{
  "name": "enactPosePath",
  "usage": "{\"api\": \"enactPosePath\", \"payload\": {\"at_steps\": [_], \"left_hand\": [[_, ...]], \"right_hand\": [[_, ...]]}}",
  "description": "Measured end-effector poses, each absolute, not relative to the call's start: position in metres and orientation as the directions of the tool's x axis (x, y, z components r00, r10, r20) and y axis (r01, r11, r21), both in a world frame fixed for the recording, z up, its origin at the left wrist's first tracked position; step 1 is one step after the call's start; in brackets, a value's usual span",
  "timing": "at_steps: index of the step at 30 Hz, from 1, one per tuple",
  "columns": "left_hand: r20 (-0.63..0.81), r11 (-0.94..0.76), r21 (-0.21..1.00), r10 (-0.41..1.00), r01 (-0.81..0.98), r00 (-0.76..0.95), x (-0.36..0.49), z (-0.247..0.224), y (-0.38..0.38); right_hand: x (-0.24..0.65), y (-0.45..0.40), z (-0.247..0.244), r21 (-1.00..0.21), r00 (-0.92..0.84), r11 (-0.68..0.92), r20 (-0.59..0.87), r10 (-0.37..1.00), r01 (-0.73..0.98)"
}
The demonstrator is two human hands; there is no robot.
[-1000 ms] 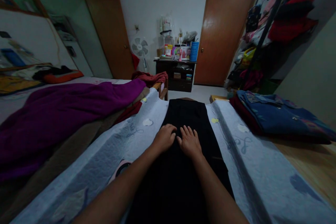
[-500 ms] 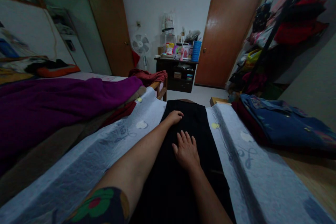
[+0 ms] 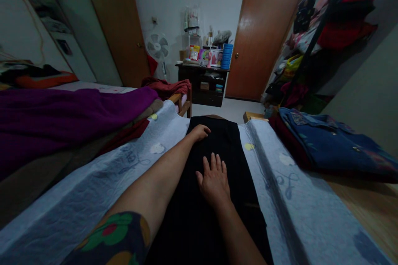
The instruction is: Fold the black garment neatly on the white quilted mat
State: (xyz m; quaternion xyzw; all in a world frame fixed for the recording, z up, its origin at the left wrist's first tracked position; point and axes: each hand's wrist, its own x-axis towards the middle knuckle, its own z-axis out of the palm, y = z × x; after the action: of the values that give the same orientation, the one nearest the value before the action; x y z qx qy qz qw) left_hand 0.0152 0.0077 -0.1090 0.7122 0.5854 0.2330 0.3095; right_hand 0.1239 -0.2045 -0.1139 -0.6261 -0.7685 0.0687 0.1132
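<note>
A long strip of folded black cloth (image 3: 228, 145), seemingly a garment, lies lengthwise in front of me on a white and grey patterned sheet (image 3: 264, 165). My left hand (image 3: 201, 132) rests near its far left edge, the fingers loosely bent and pointing right, gripping nothing visible. Nearer to me, my right hand (image 3: 215, 180) lies flat on the middle of the cloth with the fingers spread. Both forearms cover part of the black fabric. A brownish edge (image 3: 214, 116) shows just beyond its far end.
To the right sits a folded blue denim garment (image 3: 332, 145) on dark red cloth. A purple blanket (image 3: 77, 112) spreads along the left. Farther back stand a fan (image 3: 158, 46), a dark cabinet (image 3: 199, 91) with items on top, and a rack of hanging clothes (image 3: 323, 33).
The view has swung slightly to the right, so everything sits a little farther left. Both hands stay at about the same places on the black cloth.
</note>
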Motion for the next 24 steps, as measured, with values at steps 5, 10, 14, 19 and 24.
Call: {"api": "enactPosePath", "payload": {"at_steps": [5,10,14,19,24], "left_hand": [[0.111,-0.176,0.667,0.984,0.724,0.136,0.012,-0.118,-0.005],[0.240,-0.211,0.592,0.967,0.778,0.079,0.014,-0.113,-0.016],[0.356,-0.325,0.419,0.918,0.848,0.176,0.014,-0.104,-0.031],[0.157,-0.521,0.194,0.853,0.831,0.498,0.019,-0.111,-0.054],[-0.003,-0.464,0.126,0.884,0.877,0.468,0.020,-0.125,-0.050]], "right_hand": [[0.122,-0.206,-0.113,-0.259,-0.163,0.174,0.063,0.985,0.950],[0.122,-0.207,-0.113,-0.263,-0.172,0.186,0.077,0.982,0.947],[0.123,-0.206,-0.113,-0.262,-0.172,0.186,0.073,0.982,0.947],[0.122,-0.206,-0.113,-0.257,-0.176,0.188,0.071,0.982,0.948],[0.122,-0.206,-0.114,-0.252,-0.171,0.184,0.071,0.983,0.950]]}}
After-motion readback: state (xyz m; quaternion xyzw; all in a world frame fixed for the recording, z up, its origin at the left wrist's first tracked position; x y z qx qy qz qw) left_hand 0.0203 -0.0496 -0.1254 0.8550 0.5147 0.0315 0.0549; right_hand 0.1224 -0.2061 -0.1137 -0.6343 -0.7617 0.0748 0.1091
